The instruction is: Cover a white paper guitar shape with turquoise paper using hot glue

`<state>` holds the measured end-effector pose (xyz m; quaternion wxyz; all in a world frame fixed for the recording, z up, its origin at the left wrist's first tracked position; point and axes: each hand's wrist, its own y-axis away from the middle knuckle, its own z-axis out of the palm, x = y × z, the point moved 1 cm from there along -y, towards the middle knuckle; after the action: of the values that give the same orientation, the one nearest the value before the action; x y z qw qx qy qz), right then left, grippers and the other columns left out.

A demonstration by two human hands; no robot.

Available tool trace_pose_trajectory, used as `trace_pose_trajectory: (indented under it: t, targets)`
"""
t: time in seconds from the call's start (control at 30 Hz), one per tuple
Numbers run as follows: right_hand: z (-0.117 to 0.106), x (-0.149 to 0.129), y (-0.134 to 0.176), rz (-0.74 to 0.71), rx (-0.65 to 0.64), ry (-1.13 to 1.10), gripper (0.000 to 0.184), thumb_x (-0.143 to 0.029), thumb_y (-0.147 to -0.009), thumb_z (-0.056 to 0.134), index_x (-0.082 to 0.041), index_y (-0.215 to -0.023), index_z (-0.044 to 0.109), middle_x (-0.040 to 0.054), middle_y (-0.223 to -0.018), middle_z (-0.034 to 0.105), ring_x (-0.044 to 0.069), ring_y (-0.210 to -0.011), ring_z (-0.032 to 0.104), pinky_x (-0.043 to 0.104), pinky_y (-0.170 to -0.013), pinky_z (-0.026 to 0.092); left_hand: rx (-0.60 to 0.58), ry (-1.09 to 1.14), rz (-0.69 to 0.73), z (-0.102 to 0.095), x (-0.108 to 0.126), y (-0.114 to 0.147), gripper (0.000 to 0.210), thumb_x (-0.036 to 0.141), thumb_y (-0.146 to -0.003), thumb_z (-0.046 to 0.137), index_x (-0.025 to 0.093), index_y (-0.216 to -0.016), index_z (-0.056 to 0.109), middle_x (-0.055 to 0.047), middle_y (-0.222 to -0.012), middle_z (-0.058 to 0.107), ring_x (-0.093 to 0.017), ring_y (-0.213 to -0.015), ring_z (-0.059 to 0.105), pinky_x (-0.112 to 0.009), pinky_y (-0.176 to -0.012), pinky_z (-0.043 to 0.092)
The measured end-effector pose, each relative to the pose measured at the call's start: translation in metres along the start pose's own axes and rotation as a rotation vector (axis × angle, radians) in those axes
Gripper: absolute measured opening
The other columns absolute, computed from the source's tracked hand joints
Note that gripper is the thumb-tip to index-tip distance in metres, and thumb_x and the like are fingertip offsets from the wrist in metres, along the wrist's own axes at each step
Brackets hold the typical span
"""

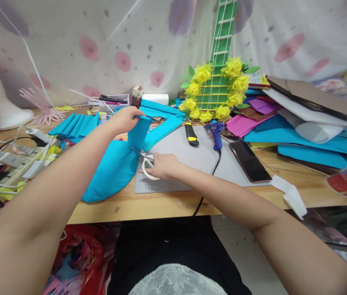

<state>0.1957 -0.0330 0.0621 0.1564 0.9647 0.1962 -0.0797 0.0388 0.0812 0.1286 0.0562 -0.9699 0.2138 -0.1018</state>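
My left hand [127, 119] pinches the upper end of a blue crepe-paper strip [138, 133] and holds it upright. Below the strip spreads a rounded blue piece [113, 170], which hangs a little toward the table's front edge. My right hand [164, 165] has its fingers in the white-handled scissors [149, 167]. Their blades point left and touch the foot of the strip, where it meets the rounded piece. How far the blades are apart is too small to tell. Another blue strip [164, 132] lies slanted behind, partly on the grey cutting mat [179, 186].
On the mat are a black-yellow utility knife [191, 135], a blue glue gun [216, 135] with its cord, and a phone [249, 161]. A flower-trimmed green guitar shape [214, 88] stands behind. Stacked paper [311, 139] fills the right; a power strip [13, 170] with cables lies left.
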Motion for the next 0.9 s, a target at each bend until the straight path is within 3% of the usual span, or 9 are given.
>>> trace_pose_trajectory:
  t: [0.3, 0.73, 0.9]
  targets:
    - [0.006, 0.004, -0.003, -0.026, 0.034, 0.029, 0.079, -0.074, -0.081, 0.028, -0.007, -0.115, 0.053, 0.0230, -0.104, 0.066, 0.033, -0.100, 0.064, 0.041, -0.081, 0.049, -0.005, -0.016, -0.010, -0.002, 0.003, -0.001, 0.043, 0.021, -0.078, 0.040, 0.024, -0.113, 0.066, -0.003, -0.118, 0.064, -0.022, -0.109, 0.056, -0.031, -0.092, 0.043]
    - [0.007, 0.014, -0.007, -0.068, 0.067, 0.088, 0.060, -0.062, -0.084, 0.043, -0.010, -0.110, 0.056, 0.0185, -0.102, 0.068, 0.030, -0.094, 0.066, 0.035, -0.072, 0.050, -0.016, -0.045, -0.004, -0.008, 0.007, 0.002, 0.044, 0.020, -0.078, 0.039, 0.022, -0.114, 0.065, -0.005, -0.117, 0.063, -0.021, -0.106, 0.057, -0.030, -0.090, 0.044]
    - [0.006, 0.015, -0.007, -0.050, 0.049, 0.063, 0.071, -0.071, -0.081, 0.038, -0.010, -0.113, 0.054, 0.0202, -0.100, 0.068, 0.032, -0.094, 0.066, 0.039, -0.075, 0.051, -0.013, -0.073, 0.012, -0.010, 0.006, 0.003, 0.044, 0.021, -0.078, 0.039, 0.021, -0.114, 0.065, -0.005, -0.117, 0.063, -0.022, -0.107, 0.056, -0.031, -0.091, 0.043]
